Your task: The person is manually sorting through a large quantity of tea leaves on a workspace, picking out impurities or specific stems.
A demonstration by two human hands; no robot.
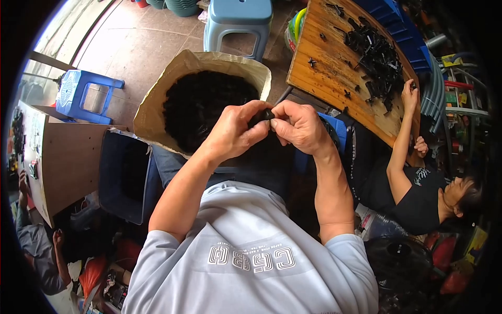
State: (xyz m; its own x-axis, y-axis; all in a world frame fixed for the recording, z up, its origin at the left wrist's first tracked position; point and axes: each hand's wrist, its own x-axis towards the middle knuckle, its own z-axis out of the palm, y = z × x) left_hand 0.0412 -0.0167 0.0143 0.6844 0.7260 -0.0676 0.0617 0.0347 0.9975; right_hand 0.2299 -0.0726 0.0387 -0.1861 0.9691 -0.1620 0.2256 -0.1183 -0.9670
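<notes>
Both my hands meet over the near right edge of a tan paper sack [151, 107]. The sack gapes wide and holds a heap of black parts [201, 107], too dark to tell apart. My left hand [235, 131] pinches a small black part [263, 116] between thumb and fingers. From the other side, the thumb and fingertips of my right hand [299, 125] close on the same part. Its exact shape is mostly hidden by my fingers.
A wooden table [314, 68] at the right bears a pile of black plastic pieces [379, 68], where a co-worker [418, 193] sits. At left are a blue bin [117, 178], a blue stool [81, 97] and another table [73, 162] with a second person [42, 251]. A grey-blue stool [240, 18] stands beyond the sack.
</notes>
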